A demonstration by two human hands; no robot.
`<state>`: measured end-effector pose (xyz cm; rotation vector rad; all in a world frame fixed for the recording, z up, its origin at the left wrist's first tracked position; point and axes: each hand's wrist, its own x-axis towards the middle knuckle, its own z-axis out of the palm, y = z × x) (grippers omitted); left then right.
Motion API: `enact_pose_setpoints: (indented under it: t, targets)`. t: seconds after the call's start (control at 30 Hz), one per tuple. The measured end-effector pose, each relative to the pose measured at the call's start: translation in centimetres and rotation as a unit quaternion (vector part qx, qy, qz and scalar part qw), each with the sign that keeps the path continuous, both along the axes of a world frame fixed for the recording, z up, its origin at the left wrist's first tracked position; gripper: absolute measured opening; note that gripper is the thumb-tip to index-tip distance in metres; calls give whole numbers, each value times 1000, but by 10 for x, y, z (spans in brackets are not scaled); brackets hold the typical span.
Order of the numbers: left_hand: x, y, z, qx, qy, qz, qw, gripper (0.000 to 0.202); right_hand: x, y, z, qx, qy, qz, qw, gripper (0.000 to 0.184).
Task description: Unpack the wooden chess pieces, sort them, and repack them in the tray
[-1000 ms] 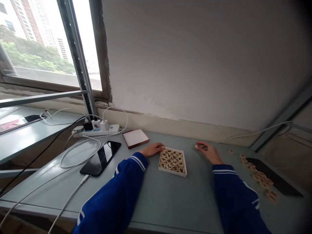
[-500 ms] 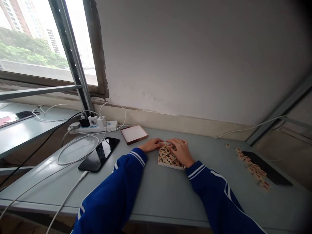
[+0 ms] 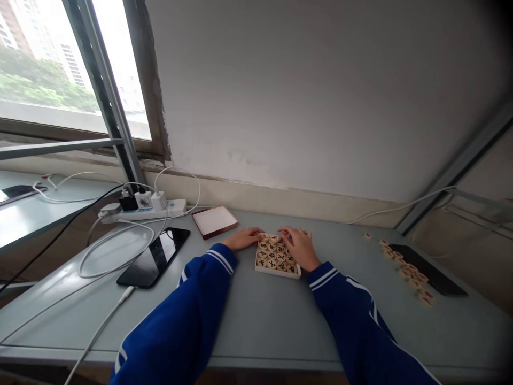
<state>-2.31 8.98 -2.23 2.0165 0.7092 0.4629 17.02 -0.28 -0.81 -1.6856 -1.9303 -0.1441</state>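
Note:
Chinese chess pieces (image 3: 272, 255), round and pale with mostly black characters, fill rows in a shallow white box (image 3: 276, 272) on the desk. A red-marked piece (image 3: 274, 239) sits in the back row. At the box's back left corner, my left hand (image 3: 243, 239) has its fingers closed on the edge. My right hand (image 3: 300, 248) arches over the back right corner, thumb and fingers apart; it hides some pieces there. Left of the box lies the lid (image 3: 215, 221), pale inside with a reddish-brown rim.
More pieces (image 3: 412, 274) lie in a loose line at the right, beside a dark flat slab (image 3: 444, 278). A black phone (image 3: 154, 259) with a white cable (image 3: 102, 326) is on the left. Behind it sits a power strip (image 3: 172, 208) with chargers. A wall borders the desk's back.
My right hand has drawn back to the right, off the pieces, and uncovered more of the back row. My left hand stays at the box's corner. The whole view has shifted slightly.

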Motion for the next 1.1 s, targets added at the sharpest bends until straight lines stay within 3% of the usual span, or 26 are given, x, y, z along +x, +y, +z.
enact_pose_setpoints:
  t: [0.3, 0.5, 0.57, 0.67, 0.77, 0.83, 0.97, 1.1]
  targets:
    - [-1, 6, -7, 16, -7, -10, 1000, 49, -2, 4, -7, -18, 52, 15, 998, 22]
    - [-1, 3, -2, -7, -17, -12, 1000, 50, 20, 15, -9, -3, 175, 39, 984, 29]
    - [-1, 2, -1, -20, -20, -13, 1000, 52, 42, 19, -12, 17, 174, -6, 985, 29]
    - [0, 2, -1, -20, -21, -12, 1000, 53, 87, 24, -22, 68, 102, -178, 976, 29]
    - [0, 2, 0, -17, -20, -7, 1000, 54, 132, 26, -30, 110, 71, -357, 925, 35]
    - [-1, 1, 1, -15, -24, -4, 1000, 54, 156, 26, -34, 126, 51, -427, 894, 40]
    - [-1, -2, 3, -16, -29, -3, 999, 53, 198, 25, -41, 106, 10, -474, 874, 46]
    - [-3, -1, 0, 10, -5, 14, 1000, 50, 229, 23, -49, 67, 81, -429, 897, 34]
